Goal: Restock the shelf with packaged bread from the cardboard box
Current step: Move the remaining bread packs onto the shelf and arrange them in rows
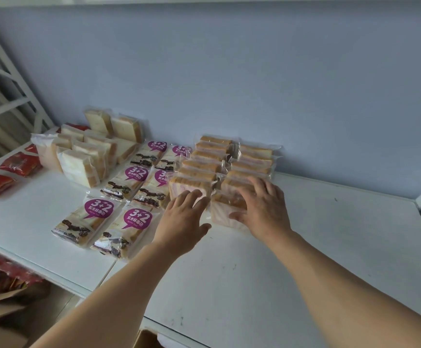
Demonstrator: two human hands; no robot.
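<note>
A: Head view, centre frame. Two rows of pink-swirl bread packs (232, 169) are shown on the white shelf (305, 247). The left hand (183, 218) and right hand (263, 205) are laid flat, fingers extended, on the front packs (220, 212); nothing is gripped.

B: Light, soft, slippery film is presumed; the sides should be held gently.

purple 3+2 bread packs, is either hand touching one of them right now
No, both the left hand and the right hand rest on the pink-swirl bread packs, to the right of the purple 3+2 packs.
</note>
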